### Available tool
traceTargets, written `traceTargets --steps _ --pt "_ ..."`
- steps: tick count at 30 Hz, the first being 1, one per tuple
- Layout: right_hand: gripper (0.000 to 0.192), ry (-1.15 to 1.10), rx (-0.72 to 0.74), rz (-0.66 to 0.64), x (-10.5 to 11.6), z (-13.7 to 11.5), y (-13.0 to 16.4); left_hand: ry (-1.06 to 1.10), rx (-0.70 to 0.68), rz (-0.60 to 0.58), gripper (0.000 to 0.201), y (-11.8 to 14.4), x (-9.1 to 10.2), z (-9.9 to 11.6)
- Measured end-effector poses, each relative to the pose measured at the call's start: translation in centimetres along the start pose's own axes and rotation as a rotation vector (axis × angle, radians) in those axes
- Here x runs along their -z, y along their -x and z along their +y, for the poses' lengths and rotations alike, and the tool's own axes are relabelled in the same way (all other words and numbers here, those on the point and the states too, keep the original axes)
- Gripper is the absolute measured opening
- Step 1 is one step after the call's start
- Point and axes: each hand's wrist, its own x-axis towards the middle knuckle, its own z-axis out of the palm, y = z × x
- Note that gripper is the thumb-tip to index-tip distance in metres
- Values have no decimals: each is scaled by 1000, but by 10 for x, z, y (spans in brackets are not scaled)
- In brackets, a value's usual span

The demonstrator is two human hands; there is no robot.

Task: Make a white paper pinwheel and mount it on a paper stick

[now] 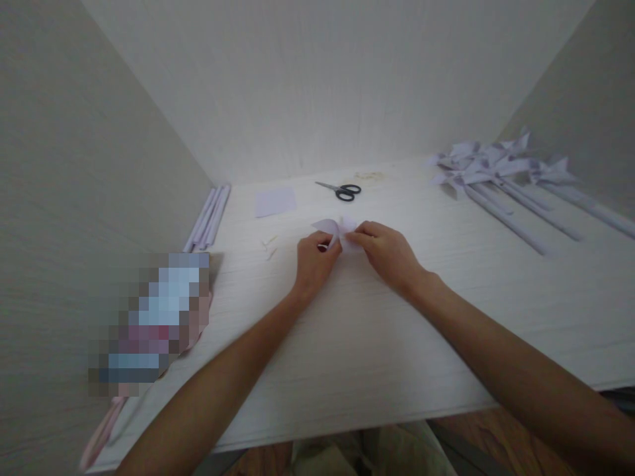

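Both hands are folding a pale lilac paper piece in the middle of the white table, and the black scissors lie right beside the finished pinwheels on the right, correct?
Not quite. The head view shows the black-handled scissors lying alone behind the left hand and right hand, well apart from the lilac paper pinwheels. The rest holds.

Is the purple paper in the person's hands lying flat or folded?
Folded. The purple paper curls up off the table in bent flaps, pinched between the left hand and right hand.

Matt lilac paper piece [333, 231], smooth white tabletop [446, 297]
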Motion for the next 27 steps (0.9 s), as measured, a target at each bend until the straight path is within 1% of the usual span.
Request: traceTargets --steps 5,8,12,16,20,24,27 --pt "24 72 59 14 2 0 -2 -25 0 13 14 0 0 0" --pt "23 66 84 21 3 -1 -2 -26 2 20 14 0 0 -2" --pt "22 -25 21 39 3 -3 -1 -27 5 22 14 0 0 -2" --pt "21 -145 -24 97 2 -3 0 -31 10 51 14 0 1 -1" --pt "16 -270 -122 146 -3 1 1 -25 7 84 16 0 2 0" --pt "11 -290 -200 143 -7 2 2 -31 13 107 14 0 2 1" --pt "11 -301 -203 134 -9 2 2 -12 2 108 15 0 2 1"
